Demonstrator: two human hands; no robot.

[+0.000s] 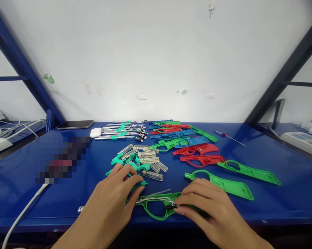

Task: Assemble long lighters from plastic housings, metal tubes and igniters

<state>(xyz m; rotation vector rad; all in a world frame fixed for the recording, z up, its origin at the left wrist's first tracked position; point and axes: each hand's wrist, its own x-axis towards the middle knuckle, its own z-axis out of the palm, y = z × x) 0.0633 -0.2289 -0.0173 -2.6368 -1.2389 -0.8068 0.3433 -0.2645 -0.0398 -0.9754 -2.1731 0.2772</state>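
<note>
A green plastic gun-shaped shell (156, 206) lies at the near edge of the blue table (275, 193), with a thin wire laid along its inside. My left hand (111, 200) rests on its left end, fingers curled over a teal trigger piece (138, 183). My right hand (207, 204) covers the shell's right end, fingertips pinched on a small dark part at the wire (171, 206). Just beyond lie teal trigger parts and clear plastic tubes (148, 159).
Green, red and blue shell halves (197, 150) lie spread at centre right. Assembled teal-and-metal pieces (124, 133) sit at the back, with a white earbud case (95, 132), a phone (75, 124) and a red-handled screwdriver (228, 136). A white cable (23, 214) runs at left.
</note>
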